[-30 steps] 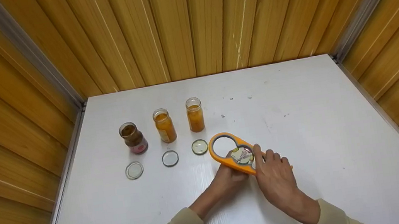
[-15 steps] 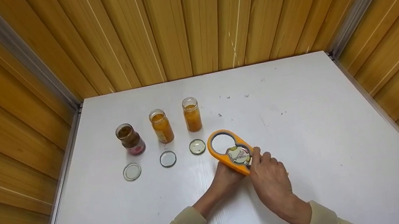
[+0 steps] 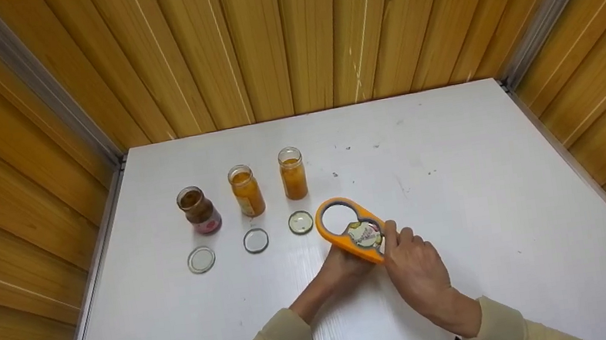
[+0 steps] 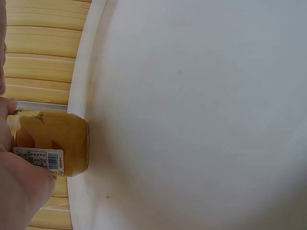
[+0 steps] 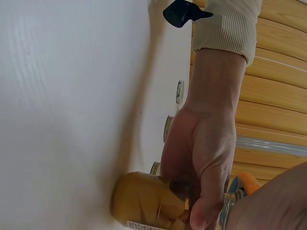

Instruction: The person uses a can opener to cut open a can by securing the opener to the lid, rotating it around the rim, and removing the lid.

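Note:
My left hand (image 3: 346, 266) grips a glass jar of amber contents (image 4: 60, 132), low by the table surface. In the left wrist view the jar shows a white barcode label (image 4: 50, 158), and in the right wrist view fingers wrap its upper part. Over the jar's top sits an orange jar opener (image 3: 344, 243) with grey-lined round holes. A printed lid (image 3: 364, 234) shows through its middle hole; the larger end hole frames only white table. My right hand (image 3: 416, 264) grips the opener's handle end, which it mostly hides.
On the white table (image 3: 488, 179), two uncapped jars of orange contents (image 3: 248, 196) (image 3: 294, 180) and an uncapped brown jar (image 3: 199, 209) stand in a row. Before them lie three loose lids (image 3: 201, 259) (image 3: 256, 240) (image 3: 301, 222). Wood-panelled walls (image 3: 284, 36) enclose the table's back and sides.
The tip of the opener's handle, visible past the right hand a second ago, is now hidden. The head view has shifted slightly; the left hand keeps its hold on the jar.

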A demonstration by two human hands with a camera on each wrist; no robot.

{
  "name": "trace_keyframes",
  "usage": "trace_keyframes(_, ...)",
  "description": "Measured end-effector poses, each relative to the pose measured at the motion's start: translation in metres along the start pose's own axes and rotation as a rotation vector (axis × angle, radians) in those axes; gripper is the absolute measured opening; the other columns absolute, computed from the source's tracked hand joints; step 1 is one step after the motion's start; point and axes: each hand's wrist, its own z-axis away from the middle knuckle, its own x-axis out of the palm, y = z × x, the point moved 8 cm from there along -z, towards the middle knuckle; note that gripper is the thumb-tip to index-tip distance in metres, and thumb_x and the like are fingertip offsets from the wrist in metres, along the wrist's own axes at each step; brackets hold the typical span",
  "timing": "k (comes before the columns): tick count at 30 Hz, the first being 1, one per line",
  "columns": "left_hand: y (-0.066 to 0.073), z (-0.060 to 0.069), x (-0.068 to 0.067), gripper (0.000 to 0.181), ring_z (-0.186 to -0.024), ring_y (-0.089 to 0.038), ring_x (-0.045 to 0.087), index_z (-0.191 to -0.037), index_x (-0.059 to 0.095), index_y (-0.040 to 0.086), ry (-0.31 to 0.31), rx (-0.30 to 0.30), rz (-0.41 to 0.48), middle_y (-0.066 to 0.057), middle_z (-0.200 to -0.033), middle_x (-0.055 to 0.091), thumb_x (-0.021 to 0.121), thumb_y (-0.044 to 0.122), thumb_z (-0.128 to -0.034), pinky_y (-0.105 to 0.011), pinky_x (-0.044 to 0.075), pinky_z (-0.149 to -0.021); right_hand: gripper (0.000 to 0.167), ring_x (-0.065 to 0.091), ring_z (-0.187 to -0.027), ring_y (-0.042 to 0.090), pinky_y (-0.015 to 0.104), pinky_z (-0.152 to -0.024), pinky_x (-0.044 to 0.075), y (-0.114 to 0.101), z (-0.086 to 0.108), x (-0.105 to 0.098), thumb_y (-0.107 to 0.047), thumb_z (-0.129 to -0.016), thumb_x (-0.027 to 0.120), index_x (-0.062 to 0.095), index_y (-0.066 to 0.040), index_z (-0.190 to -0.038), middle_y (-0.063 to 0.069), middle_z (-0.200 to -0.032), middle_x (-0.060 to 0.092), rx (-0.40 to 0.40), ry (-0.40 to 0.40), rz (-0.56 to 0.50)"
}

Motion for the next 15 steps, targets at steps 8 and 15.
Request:
trace_keyframes(8, -0.002, -0.010, -0.006, 0.067, -0.130, -0.010, 0.051, -0.150, 0.050, 0.016, -0.155, -0.047, -0.080, 0.007, -0.142, 0.057, 0.080, 0.027, -0.0903, -0.036, 0.033, -0.119, 0.068, 0.059, -0.060, 0.027, 0.035, -0.054, 0.055, 0.016, -0.010, 0.011, -0.002, -0.072, 0.093, 0.050, 0.005, -0.125, 0.017, -0.080, 0.055, -0.136, -0.064, -0.122)
trace_keyframes(15, -0.004, -0.018, -0.013, 0.073, -0.131, -0.012, 0.051, -0.151, 0.047, 0.011, -0.227, -0.068, -0.102, 0.001, -0.143, 0.056, 0.082, 0.027, -0.0888, -0.038, 0.032, -0.119, 0.058, 0.048, -0.062, 0.022, 0.031, -0.057, 0.049, 0.030, -0.025, 0.022, 0.002, -0.080, 0.084, 0.046, -0.002, -0.125, 0.009, -0.079, 0.047, -0.313, -0.078, -0.176)
